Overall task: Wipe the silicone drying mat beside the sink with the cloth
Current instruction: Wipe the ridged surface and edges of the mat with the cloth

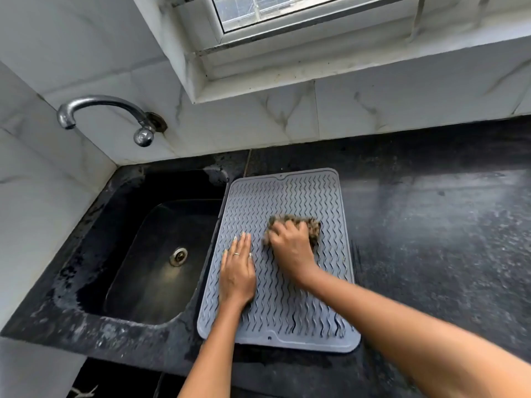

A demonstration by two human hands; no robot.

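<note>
A grey silicone drying mat (287,196) with wavy ridges lies on the black counter, right of the sink. My left hand (237,268) rests flat on the mat's left side, fingers straight, a ring on one finger. My right hand (290,245) grips a bunched brownish cloth (311,225) and presses it on the mat's middle right. The hand and cloth look motion-blurred. Most of the cloth is hidden under the hand.
A black sink (161,254) with a metal drain sits left of the mat. A chrome tap (100,110) juts from the marble-tiled wall above it. The black stone counter (431,225) stretches to the right. A window sill (316,76) overhangs the back wall.
</note>
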